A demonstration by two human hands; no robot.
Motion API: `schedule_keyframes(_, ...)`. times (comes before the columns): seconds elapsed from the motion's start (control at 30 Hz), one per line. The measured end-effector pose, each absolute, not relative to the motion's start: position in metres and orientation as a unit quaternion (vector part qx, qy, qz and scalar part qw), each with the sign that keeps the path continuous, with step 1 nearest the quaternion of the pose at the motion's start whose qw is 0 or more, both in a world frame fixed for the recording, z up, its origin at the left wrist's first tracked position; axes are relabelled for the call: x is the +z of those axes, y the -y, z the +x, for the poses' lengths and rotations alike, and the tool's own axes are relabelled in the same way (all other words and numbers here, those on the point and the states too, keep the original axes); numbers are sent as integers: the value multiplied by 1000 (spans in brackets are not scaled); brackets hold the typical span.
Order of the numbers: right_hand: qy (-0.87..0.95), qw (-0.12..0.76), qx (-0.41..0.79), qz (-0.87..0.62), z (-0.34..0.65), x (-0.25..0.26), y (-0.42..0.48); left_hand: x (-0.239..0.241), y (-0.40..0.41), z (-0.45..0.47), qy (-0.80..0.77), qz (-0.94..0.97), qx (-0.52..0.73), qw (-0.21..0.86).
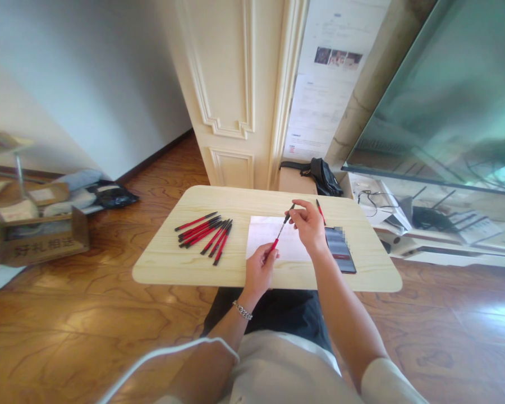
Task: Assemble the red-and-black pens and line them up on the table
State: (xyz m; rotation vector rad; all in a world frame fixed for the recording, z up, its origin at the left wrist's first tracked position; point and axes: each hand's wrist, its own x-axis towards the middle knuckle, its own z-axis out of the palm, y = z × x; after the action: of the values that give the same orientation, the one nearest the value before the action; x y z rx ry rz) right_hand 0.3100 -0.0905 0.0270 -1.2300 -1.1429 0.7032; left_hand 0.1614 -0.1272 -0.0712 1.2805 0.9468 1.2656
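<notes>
My left hand [258, 269] grips the red barrel end of a red-and-black pen [281, 230] above a white sheet of paper [273, 238]. My right hand [308, 223] pinches the pen's black end with its fingertips. Both hands hold the one pen slanted over the paper. A bracelet sits on my left wrist. Several more red-and-black pens [206, 231] lie in a loose pile on the left part of the small light wooden table [168, 264]. One more red pen [320, 210] lies just right of my right hand.
A dark phone [340, 251] lies on the table right of the paper. A cardboard box [37, 238] and clutter stand on the floor at left. A black bag [322, 175] sits behind the table by the cream door. A glass TV stand with cables is at right.
</notes>
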Motion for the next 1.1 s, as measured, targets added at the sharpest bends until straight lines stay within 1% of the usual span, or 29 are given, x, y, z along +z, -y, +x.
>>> schedule_keyframes(0.67,514,598,293,-541,314,24,96,-70,128,160,-398,558,521,508)
schedule_keyframes(0.93,545,547,319,-549,301,5,108,-72,127,162,-397,535,520,535)
schedule_keyframes(1.1,543,541,341,-544,299,1,113,-68,128,160,-374,525,514,566)
